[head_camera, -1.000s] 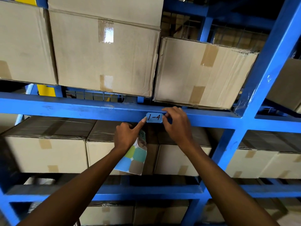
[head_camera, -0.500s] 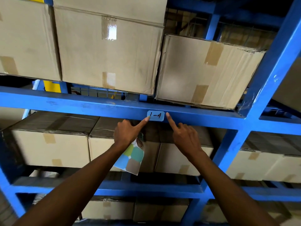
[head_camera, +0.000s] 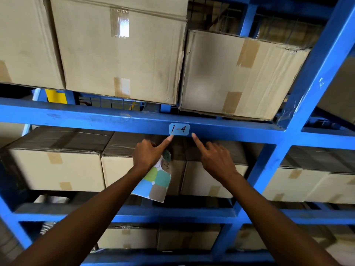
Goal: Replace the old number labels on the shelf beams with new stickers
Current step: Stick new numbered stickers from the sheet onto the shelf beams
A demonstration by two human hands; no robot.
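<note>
A light blue sticker (head_camera: 179, 129) marked "1-4" sits flat on the blue shelf beam (head_camera: 96, 120). My left hand (head_camera: 150, 154) points up with its index fingertip touching the sticker's lower left corner, while its other fingers hold a sticker sheet (head_camera: 156, 184) with coloured patches hanging below. My right hand (head_camera: 215, 158) points with its index fingertip on the beam just right of the sticker's lower right corner; its other fingers are curled and it holds nothing.
Large cardboard boxes (head_camera: 119, 52) fill the shelf above the beam and more boxes (head_camera: 57, 167) sit on the shelf below. A blue upright post (head_camera: 299, 104) slants up at the right. A lower beam (head_camera: 172, 214) crosses beneath my forearms.
My right hand has lifted off the sticker's right end and dropped a little, leaving only its index finger pointing beside it. The left index finger stays at the sticker's left corner.
</note>
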